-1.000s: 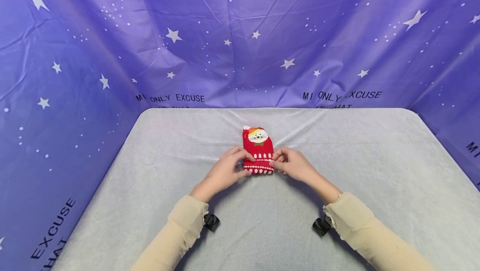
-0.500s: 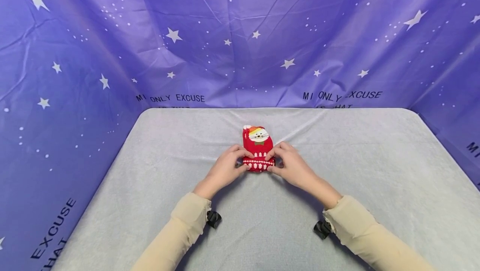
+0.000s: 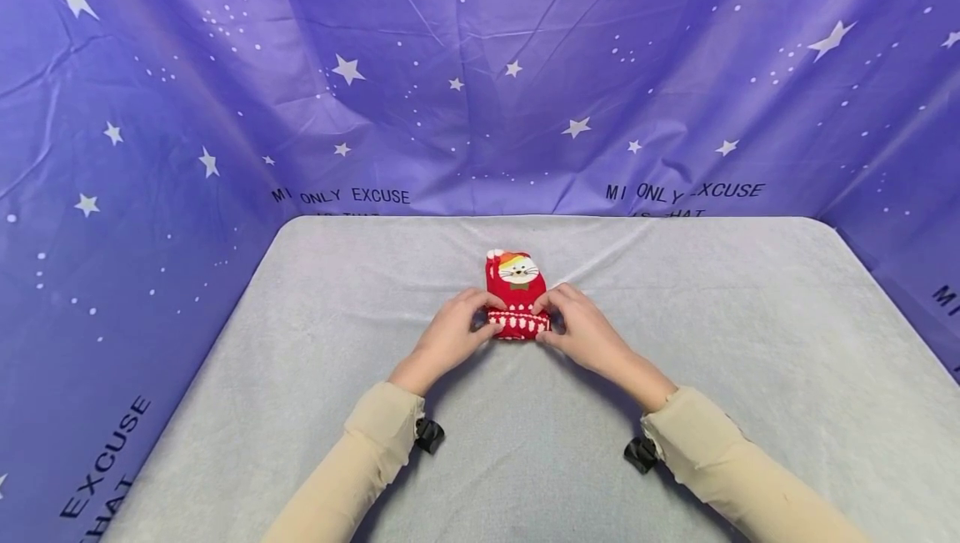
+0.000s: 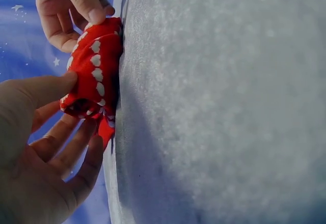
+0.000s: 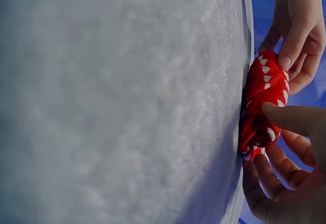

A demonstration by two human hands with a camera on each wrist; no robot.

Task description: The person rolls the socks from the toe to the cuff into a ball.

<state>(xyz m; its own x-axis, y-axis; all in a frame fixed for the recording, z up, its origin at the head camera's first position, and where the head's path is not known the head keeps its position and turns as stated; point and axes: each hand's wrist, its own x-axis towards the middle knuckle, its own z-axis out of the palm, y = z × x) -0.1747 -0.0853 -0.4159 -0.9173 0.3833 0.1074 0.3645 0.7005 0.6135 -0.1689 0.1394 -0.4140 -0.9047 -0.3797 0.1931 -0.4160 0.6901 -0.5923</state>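
Observation:
A red sock (image 3: 519,294) with a white cat face and rows of white hearts lies mid-table, the face at its far end. Its near end forms a thick roll (image 4: 97,74), whose spiralled side shows in the right wrist view. My left hand (image 3: 452,328) pinches the roll's left end, thumb on the near side and fingers over the top. At the other end my right hand (image 3: 588,330) pinches it the same way. In the left wrist view, the flat part of the sock shows beneath the left fingers (image 4: 91,158).
A grey cloth covers the table (image 3: 510,443), which has rounded far corners. Behind and beside it hangs a purple-blue curtain (image 3: 450,51) with white stars and lettering. Black wrist cameras (image 3: 430,436) sit at both beige sleeves (image 3: 375,434).
The near end of the sock has rolled farther toward the cat face, leaving less flat length. My right hand has shifted from the side edge to a pinch over the roll.

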